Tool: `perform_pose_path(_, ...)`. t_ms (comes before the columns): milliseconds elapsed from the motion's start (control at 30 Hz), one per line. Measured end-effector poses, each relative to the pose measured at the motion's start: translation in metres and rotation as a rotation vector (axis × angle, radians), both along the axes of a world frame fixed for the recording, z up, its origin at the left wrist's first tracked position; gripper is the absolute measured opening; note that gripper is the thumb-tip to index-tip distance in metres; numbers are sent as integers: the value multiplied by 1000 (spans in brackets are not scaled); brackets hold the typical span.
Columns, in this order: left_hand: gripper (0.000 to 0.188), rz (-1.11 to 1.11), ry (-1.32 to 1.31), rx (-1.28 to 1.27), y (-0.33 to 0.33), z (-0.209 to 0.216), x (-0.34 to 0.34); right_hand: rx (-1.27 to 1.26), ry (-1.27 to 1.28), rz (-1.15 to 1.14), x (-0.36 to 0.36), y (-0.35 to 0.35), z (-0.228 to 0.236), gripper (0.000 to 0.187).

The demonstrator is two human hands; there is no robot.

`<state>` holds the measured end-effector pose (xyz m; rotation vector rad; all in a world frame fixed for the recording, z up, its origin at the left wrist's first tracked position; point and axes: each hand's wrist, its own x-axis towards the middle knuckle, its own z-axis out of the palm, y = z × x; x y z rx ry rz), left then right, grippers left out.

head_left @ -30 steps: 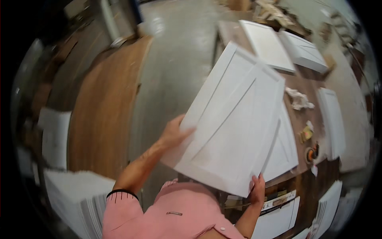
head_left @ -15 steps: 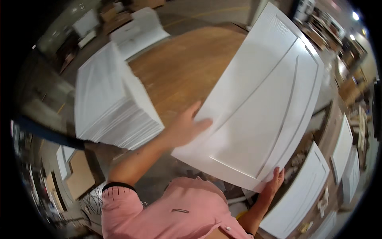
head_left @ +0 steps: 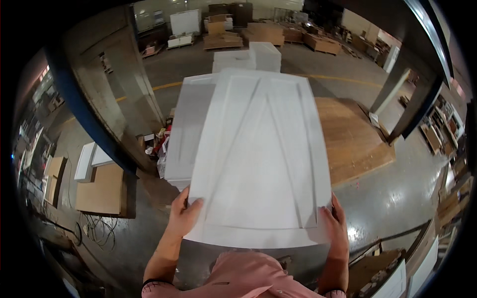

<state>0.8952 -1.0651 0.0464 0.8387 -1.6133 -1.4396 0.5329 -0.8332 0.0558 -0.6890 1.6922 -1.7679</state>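
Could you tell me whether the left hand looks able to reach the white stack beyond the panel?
Probably not as things stand: the left hand holds the white panel, which partly covers the stack.

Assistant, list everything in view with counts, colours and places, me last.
Grooved panel: one, white, centre, between both hands
Panel stack: one, white, behind its left side
Large board: one, wood-brown, right
Boxy stacks: count unclear, white, beyond the panel
Columns: two, grey and blue, left and right
Floor line: one, yellow, beyond the board
Wooden stacks: several, brown, far back
Small clutter: uncountable, mixed colours, by the left column and edges
Shirt: one, pink, bottom
Left hand: one, bare, panel's left edge
Right hand: one, bare, panel's right edge
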Motion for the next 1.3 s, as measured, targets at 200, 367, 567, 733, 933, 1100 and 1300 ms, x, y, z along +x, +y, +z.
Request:
perform_pose_path(200, 38, 187, 74, 135, -63, -17, 71, -9, 56, 263, 3, -130, -4, 51)
perform_pose_path(367, 46, 236, 68, 289, -138, 5, 75, 36, -144, 212, -6, -219, -7, 48)
perform_pose_path(567, 68, 511, -501, -304, -209, -17, 85, 87, 152, 153, 5, -277, 2, 48)
perform_pose_path(733, 71, 294, -139, -52, -160, -57, 51, -94, 592, 141, -3, -257, -100, 55)
perform_pose_path(933, 69, 393, -274, -91, -138, -58, 39, -74, 298, 82, 25, -227, -91, 51)
perform_pose_path(1100, 66, 363, -189, -90, -141, -57, 34, -43, 323, 145, 19, -221, -77, 48)
perform_pose_path(1300, 39, 929, -478, -907, -63, -35, -24, -199, 108, 78, -31, -101, -129, 57)
